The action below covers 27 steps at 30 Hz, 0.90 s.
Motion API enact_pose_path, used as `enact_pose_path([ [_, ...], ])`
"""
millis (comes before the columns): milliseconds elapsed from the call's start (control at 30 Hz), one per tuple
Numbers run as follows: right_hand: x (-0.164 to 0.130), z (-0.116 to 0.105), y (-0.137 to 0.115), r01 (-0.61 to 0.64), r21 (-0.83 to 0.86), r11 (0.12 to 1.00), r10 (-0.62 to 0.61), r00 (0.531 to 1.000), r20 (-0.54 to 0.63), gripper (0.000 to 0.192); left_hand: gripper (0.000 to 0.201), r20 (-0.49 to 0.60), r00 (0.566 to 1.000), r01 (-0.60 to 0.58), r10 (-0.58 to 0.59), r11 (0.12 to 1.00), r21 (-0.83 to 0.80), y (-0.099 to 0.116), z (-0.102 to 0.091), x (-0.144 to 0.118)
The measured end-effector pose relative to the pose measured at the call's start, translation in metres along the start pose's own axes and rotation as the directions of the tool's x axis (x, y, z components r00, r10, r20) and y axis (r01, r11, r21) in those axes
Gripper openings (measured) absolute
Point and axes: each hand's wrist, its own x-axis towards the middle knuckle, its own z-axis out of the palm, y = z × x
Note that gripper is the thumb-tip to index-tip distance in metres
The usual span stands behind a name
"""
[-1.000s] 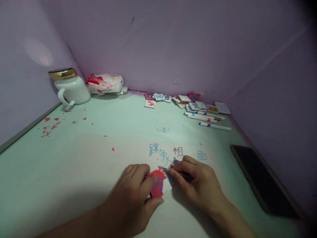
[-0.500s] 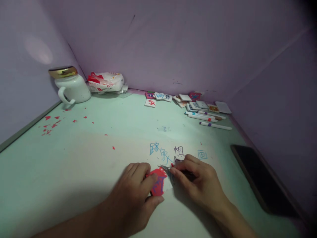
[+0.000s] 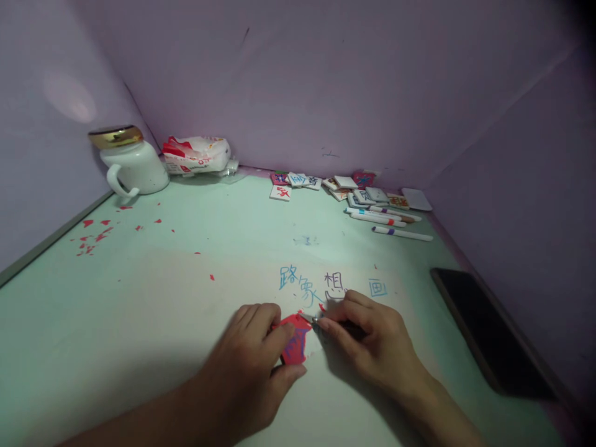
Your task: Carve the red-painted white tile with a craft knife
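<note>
Under the fingers and thumb of my left hand (image 3: pixel 256 351) is a small tile (image 3: pixel 294 349), partly red with purple markings and a bare white part at its right. My left hand is closed on it and hides its left side. Pinched in my right hand (image 3: pixel 367 329) is a small craft knife (image 3: pixel 311 318) with a dark handle, mostly hidden by the fingers. The pointed metal blade rests at the upper edge of the red layer. A red scrap (image 3: pixel 321 307) lies just beyond the blade.
Blue and purple characters (image 3: pixel 333 282) are written on the pale table surface (image 3: pixel 162 323). Red scraps (image 3: pixel 103 234) are scattered at left. A lidded white mug (image 3: pixel 139 167), a tissue pack (image 3: pixel 198 155), tiles (image 3: pixel 298 180) and markers (image 3: pixel 403 234) line the back. At right lies a phone (image 3: pixel 488 335).
The knife's tip has moved from just past the tile's top edge onto the red layer. My left hand keeps its hold; the whole view has shifted slightly.
</note>
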Motion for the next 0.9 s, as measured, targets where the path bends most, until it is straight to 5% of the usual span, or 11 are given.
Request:
enact_pose_path([
  [267, -0.0023, 0.0062, -0.0012, 0.028, -0.087, 0.996, -0.034, 0.997, -0.073, 0.022, 0.026, 0.000, 1.000, -0.014, 0.014, 1.000, -0.006, 0.0007, -0.0006, 0.0029],
  [633, -0.0018, -0.0015, -0.0002, 0.012, -0.051, 0.999, -0.009, 0.999, 0.045, 0.023, 0.024, 0.013, 1.000, -0.019, 0.019, 1.000, 0.003, 0.0003, -0.0018, 0.0024],
  [900, -0.0009, 0.0049, 0.0017, 0.014, -0.057, 0.998, -0.017, 0.998, -0.053, 0.021, 0.022, -0.001, 1.000, -0.026, 0.026, 1.000, -0.015, 0.0003, -0.0023, 0.0029],
])
